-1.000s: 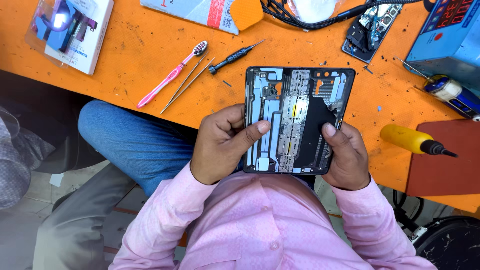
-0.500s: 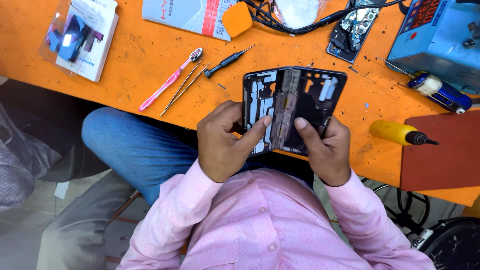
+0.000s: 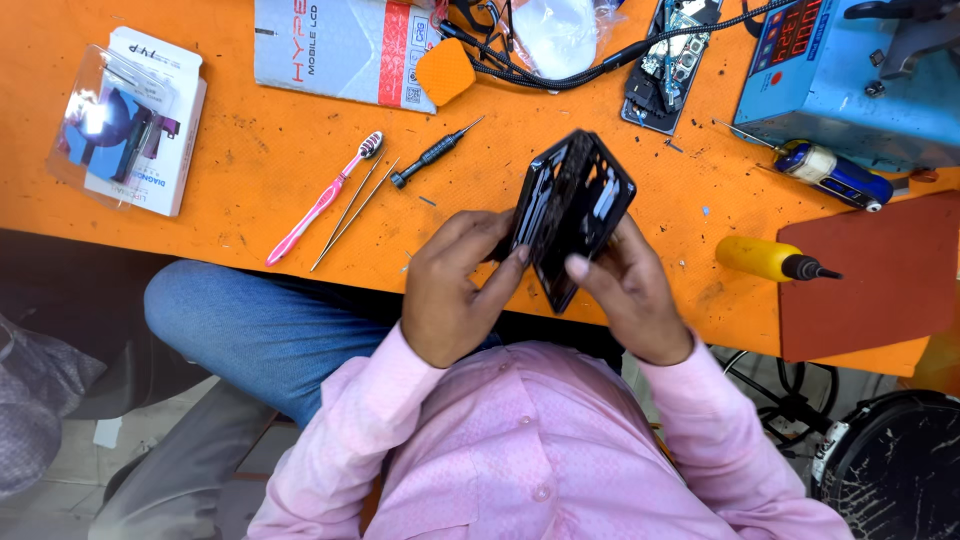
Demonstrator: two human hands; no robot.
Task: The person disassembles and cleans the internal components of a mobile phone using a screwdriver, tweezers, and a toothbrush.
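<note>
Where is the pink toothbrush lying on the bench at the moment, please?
In the head view, the pink toothbrush lies left of the hands on the orange bench, beside the tweezers.

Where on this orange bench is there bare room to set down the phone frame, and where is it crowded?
Bare patches on the bench: between the plastic pack and pink toothbrush, and between the phone frame and yellow screwdriver. The far edge is crowded with cables, a circuit board and blue box.

Pink button-up shirt with long sleeves, cuffs at wrists, blue jeans
</note>
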